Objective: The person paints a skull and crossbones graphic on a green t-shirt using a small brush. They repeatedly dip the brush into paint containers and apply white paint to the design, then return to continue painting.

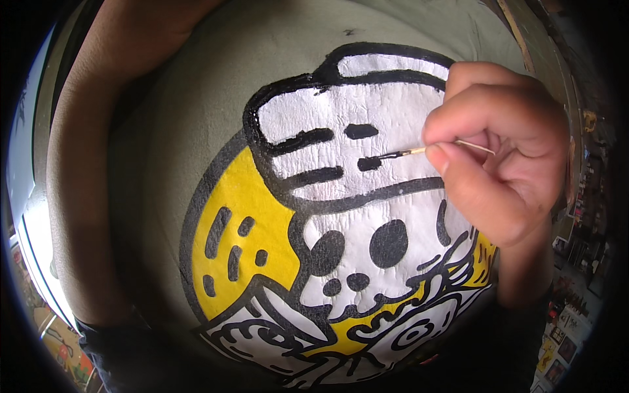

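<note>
My right hand [501, 141] pinches a thin paintbrush [414, 151] between thumb and fingers. Its dark, fine tip touches the right end of a short black dash [369, 164] on the painted picture. That picture shows a white skull [357, 245] with black eye spots under a puffy white cap [354, 108] outlined in black. Behind the skull is a yellow disc [282, 223] with a dark rim. All of it lies on olive-green cloth [177, 164]. On the left my bare forearm [85, 164] reaches up past the top edge, and my left hand is out of the picture.
Black-and-white drawn shapes, one with a ringed eye [411, 336], fill the lower part of the picture. Wooden edging [516, 29] runs along the upper right of the cloth. Beyond it, many small items and pictures [563, 347] sit blurred at the right rim.
</note>
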{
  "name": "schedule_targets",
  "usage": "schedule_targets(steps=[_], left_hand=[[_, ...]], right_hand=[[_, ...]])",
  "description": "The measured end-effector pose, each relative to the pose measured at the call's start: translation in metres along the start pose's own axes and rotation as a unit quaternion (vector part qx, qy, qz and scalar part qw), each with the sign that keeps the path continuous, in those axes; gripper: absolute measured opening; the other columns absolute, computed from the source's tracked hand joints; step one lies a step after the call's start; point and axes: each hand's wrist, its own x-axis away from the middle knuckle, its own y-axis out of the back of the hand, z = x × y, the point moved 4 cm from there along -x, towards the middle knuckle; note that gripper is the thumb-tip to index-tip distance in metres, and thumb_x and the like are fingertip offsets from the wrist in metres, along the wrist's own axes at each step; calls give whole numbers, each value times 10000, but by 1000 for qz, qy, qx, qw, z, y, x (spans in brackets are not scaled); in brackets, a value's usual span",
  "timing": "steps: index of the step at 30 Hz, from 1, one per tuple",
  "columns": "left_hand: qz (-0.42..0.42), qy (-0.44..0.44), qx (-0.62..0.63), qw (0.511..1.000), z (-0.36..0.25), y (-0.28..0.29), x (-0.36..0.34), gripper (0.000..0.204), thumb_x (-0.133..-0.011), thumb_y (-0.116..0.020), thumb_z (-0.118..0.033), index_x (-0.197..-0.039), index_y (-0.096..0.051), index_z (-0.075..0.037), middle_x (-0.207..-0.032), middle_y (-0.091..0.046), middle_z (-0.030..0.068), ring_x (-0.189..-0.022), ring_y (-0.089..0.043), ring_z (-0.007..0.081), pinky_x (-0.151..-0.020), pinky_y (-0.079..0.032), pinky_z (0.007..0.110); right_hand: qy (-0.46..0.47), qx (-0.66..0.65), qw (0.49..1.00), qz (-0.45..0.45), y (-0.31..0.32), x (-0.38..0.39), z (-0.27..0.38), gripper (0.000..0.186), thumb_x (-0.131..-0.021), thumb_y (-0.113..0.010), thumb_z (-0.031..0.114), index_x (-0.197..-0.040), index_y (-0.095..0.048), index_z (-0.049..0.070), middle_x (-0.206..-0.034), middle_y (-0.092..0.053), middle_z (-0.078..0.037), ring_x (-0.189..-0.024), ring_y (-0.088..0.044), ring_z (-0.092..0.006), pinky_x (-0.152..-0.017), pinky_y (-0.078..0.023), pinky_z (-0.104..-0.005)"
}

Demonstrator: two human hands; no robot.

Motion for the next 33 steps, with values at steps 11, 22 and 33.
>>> schedule_targets(steps=[11, 22, 33], left_hand=[[4, -25, 13, 1000, 2, 1, 1, 336, -807, -722, -261, -630, -478, -113, -503, -425, -76, -444, -338, 8, -410, -258, 196], [-46, -24, -4, 999, -8, 4, 8, 324, -805, -724, -249, -632, -485, -115, -498, -437, -73, -438, -349, 8, -406, -262, 193], [-73, -50, -59, 994, -11, -1, 10, 320, -803, -708, -229, -623, -484, -88, -504, -433, -50, -458, -356, 32, -438, -287, 226]], right_hand=[[-18, -23, 1000, 7, 3, 3, -4, 137, -615, -505, -92, -713, -566, -19, -648, -419, -13, -503, -282, -38, -466, -182, -215], [-8, -16, 1000, 13, 3, 1, 0, 122, -599, -514, -65, -695, -570, -14, -616, -400, -5, -501, -283, -51, -465, -194, -224], [95, -7, 994, -49, -7, -1, -5, 193, -667, -550, -129, -837, -600, -54, -631, -447, -27, -508, -323, -55, -470, -219, -212]])
